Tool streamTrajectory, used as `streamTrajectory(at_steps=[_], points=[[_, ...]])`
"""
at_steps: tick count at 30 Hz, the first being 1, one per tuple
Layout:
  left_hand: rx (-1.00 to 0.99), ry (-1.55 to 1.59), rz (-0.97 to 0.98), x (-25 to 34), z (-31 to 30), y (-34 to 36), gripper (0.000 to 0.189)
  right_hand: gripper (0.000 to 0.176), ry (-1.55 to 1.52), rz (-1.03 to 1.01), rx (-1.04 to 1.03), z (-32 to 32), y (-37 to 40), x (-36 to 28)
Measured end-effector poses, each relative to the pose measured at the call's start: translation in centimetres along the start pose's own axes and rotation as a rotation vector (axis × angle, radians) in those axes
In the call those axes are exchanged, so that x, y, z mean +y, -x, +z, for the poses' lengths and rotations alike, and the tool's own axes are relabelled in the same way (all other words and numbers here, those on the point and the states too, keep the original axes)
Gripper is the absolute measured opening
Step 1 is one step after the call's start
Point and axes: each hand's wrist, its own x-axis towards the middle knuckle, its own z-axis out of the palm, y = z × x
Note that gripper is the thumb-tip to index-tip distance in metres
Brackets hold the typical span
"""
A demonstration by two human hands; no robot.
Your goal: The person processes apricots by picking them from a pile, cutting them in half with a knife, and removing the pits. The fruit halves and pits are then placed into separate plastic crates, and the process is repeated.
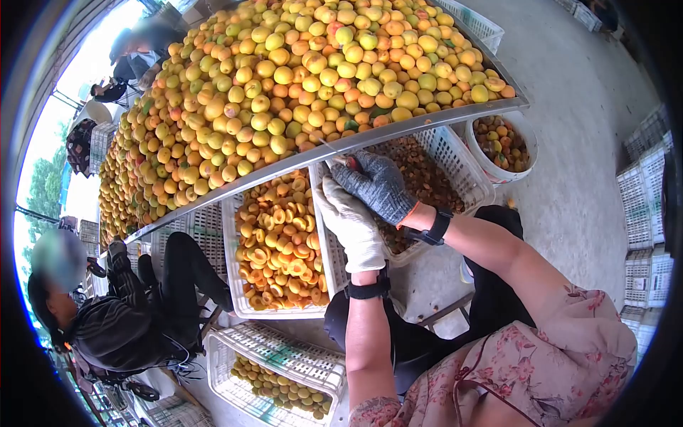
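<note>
My left hand (pixel 348 219), in a white glove, is closed just below the metal rim of the table; whatever its fingers hold is hidden. Beside and partly over it is my right hand (pixel 382 186) in a grey glove with an orange cuff, wrapped round a small knife (pixel 351 163). The knife's red handle shows at the fingers, and its thin blade points up-left over the rim. Beneath my hands stand a white crate (pixel 315 213) of halved apricots (pixel 281 242) and another crate (pixel 442 160) of brown pits (pixel 416 167).
A metal-edged table (pixel 427 122) bears a large heap of whole apricots (pixel 284 78). A white bucket (pixel 528 142) of fruit stands right. Another crate (pixel 274 349) of apricots lies below. A person (pixel 107 313) sits left; stacked crates (pixel 644 206) line the right.
</note>
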Motion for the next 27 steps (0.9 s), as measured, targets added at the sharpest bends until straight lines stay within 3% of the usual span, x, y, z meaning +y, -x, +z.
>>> streamTrajectory(at_steps=[1, 2, 5, 6, 7, 9, 10, 15, 17, 19, 25, 26, 27], points=[[0.003, 0.261, -0.093, -0.8, -0.4, -0.5, 0.028, 0.03, 0.204, -0.107, -0.03, -0.2, 0.1, -0.5], [-0.134, 0.563, -0.335, -1.6, -1.3, -1.5, 0.027, 0.029, 0.384, -0.344, -0.019, -0.2, -0.2, -0.3], [-0.085, 0.469, -0.451, -1.2, -2.1, -1.6, 0.03, 0.019, 0.249, -0.421, -0.101, -0.5, -0.3, -0.1], [-0.068, 0.419, -0.492, -0.6, -2.3, -1.8, 0.033, 0.024, -0.015, -0.207, -0.112, 0.1, -0.7, 1.7], [-0.257, 0.44, -0.563, 1.4, -2.8, -1.5, 0.039, 0.019, -0.435, -0.032, -0.07, 0.6, -0.7, 0.7], [-0.412, 0.576, -0.517, 2.2, -3.5, -1.1, 0.044, 0.017, -0.796, 0.274, -0.069, 0.4, -1.5, 0.5], [-0.472, 0.587, -0.464, 2.1, -3.9, -1.3, 0.045, 0.018, -0.839, 0.317, -0.1, 0.0, -1.4, 0.3], [-0.42, 0.623, -0.484, 3.7, -6.2, -1.2, 0.045, 0.02, -0.798, 0.418, -0.097, 1.5, -0.5, -1.6], [-0.28, 0.541, -0.367, 4.1, -7.4, -1.6, 0.046, 0.021, -0.796, 0.364, -0.168, 2.2, -0.7, -2.0], [-0.224, 0.597, -0.4, 4.8, -8.9, -1.8, 0.049, 0.025, -0.674, 0.387, -0.21, 4.0, -1.3, -2.9], [-0.207, 0.597, -0.282, 4.7, -11.5, -2.7, 0.044, 0.024, -0.87, 0.327, -0.338, 8.0, -1.3, -5.8], [-0.028, 0.625, -0.364, 4.3, -11.2, -2.7, 0.039, 0.023, -0.969, 0.39, -0.292, 8.1, -1.4, -6.2], [-0.033, 0.633, -0.37, 4.7, -10.6, -2.1, 0.039, 0.022, -1.067, 0.45, -0.239, 8.2, -1.6, -6.6]])
